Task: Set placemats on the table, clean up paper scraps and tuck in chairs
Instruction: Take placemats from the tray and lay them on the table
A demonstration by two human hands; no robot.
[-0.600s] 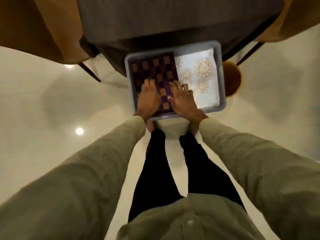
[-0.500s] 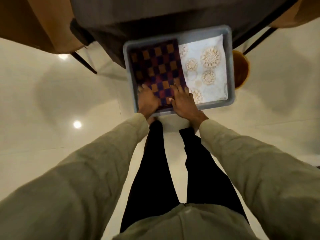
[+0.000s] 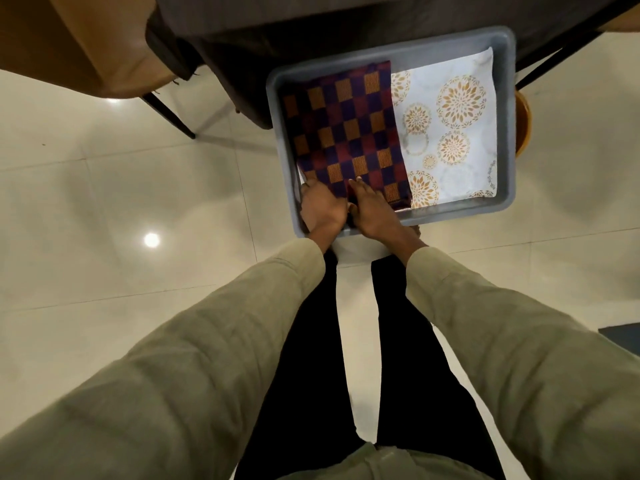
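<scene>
A grey plastic tray [image 3: 505, 109] stands on the tiled floor in front of my feet. Inside it lie a checkered placemat [image 3: 349, 129] in purple, maroon and gold on the left, and a white placemat [image 3: 450, 133] with gold flower medallions on the right. My left hand [image 3: 322, 207] is at the near left corner of the checkered placemat, its fingertips tucked under the edge. Beside it, my right hand [image 3: 374, 211] pinches the same near edge, with one fingertip showing on top. Whatever lies under the checkered placemat is hidden.
A table draped in dark cloth [image 3: 311, 19] rises just beyond the tray. A brown chair [image 3: 86, 46] with black legs [image 3: 169, 114] stands at upper left. Another black chair leg [image 3: 554, 53] and a round orange-brown object [image 3: 522, 123] are right of the tray.
Both hands slid back from the middle of the checkered placemat to its near edge. The view has shifted so that the tray sits farther right and looks larger.
</scene>
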